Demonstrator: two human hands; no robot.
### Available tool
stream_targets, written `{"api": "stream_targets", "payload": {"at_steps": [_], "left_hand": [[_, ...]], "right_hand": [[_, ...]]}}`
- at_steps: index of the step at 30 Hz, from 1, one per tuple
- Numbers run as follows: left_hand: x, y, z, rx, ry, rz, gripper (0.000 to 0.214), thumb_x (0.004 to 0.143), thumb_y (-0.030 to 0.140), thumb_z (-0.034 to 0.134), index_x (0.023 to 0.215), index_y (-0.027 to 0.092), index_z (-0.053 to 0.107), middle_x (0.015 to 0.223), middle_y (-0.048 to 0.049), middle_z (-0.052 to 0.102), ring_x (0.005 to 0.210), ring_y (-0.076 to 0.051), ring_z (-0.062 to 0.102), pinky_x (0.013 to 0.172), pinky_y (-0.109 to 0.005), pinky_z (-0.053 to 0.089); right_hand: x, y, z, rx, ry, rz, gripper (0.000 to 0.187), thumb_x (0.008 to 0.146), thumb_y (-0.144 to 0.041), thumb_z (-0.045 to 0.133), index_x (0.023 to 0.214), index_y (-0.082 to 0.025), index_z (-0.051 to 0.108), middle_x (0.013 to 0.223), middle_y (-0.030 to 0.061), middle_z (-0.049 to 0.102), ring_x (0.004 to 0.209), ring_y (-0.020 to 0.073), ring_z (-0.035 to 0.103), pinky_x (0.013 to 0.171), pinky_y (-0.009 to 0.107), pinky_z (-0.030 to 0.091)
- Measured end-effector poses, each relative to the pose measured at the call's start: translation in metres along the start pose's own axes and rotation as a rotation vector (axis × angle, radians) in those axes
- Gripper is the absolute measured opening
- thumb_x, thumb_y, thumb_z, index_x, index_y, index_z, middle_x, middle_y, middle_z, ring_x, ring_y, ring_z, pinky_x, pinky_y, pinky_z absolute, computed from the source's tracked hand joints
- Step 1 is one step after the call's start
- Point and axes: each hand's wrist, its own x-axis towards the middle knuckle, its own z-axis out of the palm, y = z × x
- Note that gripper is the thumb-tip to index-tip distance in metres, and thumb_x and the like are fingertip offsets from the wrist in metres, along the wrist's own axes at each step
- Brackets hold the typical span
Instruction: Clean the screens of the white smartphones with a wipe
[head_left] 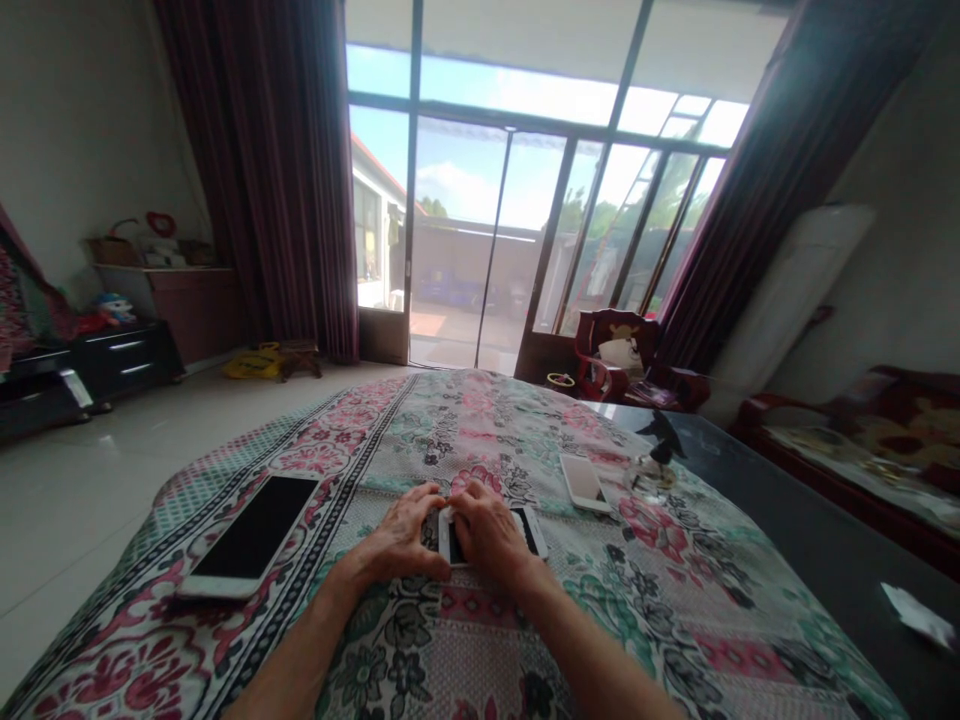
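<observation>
A white smartphone with a dark screen (535, 532) lies crosswise on the patterned cloth, directly in front of me. Its left end sits between the thumb and fingers of my left hand (401, 535), which steadies it there. Over the middle of the screen, my right hand (491, 535) has its fingers curled down. A small white patch shows beside that hand, too little of it to name. Most of the screen is hidden under my right hand. To the left lies a large white tablet (251, 535), and to the right another white phone (585, 483).
The patterned cloth (390, 640) covers a round-edged table. A glass vessel (651, 480) with a dark figure stands behind the right phone. A dark tabletop (787, 540) with a white packet (919, 615) adjoins at right. Wooden chairs (619, 350) and glass doors (465, 250) are beyond.
</observation>
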Motion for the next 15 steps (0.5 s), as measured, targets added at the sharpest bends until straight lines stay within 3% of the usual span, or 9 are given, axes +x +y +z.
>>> {"api": "stream_targets", "payload": {"at_steps": [4, 9, 15], "left_hand": [[-0.001, 0.005, -0.002, -0.006, -0.009, -0.033, 0.073, 0.046, 0.038, 0.078, 0.114, 0.020, 0.057, 0.147, -0.0114, 0.032, 0.137, -0.032, 0.023, 0.112, -0.039, 0.024], [-0.002, 0.005, -0.002, 0.010, -0.013, -0.035, 0.073, 0.047, 0.038, 0.078, 0.114, 0.020, 0.056, 0.147, -0.0110, 0.031, 0.138, -0.030, 0.023, 0.112, -0.037, 0.023], [-0.003, 0.004, -0.002, 0.008, -0.011, -0.025, 0.072, 0.049, 0.038, 0.078, 0.115, 0.020, 0.055, 0.147, -0.0109, 0.032, 0.138, -0.030, 0.023, 0.112, -0.038, 0.024]], "right_hand": [[-0.004, -0.004, -0.002, -0.010, -0.020, -0.019, 0.018, 0.088, -0.017, 0.046, 0.088, -0.019, 0.065, 0.090, 0.0046, 0.054, 0.083, 0.0147, 0.051, 0.075, 0.025, 0.038], [-0.029, -0.008, -0.012, 0.042, -0.043, -0.122, 0.017, 0.085, -0.013, 0.048, 0.080, -0.018, 0.063, 0.088, 0.0039, 0.053, 0.082, 0.0144, 0.051, 0.075, 0.024, 0.039], [-0.043, -0.002, -0.020, 0.141, -0.105, -0.171, 0.019, 0.085, -0.013, 0.048, 0.085, -0.020, 0.066, 0.087, 0.0032, 0.055, 0.080, 0.0134, 0.052, 0.073, 0.023, 0.040]]}}
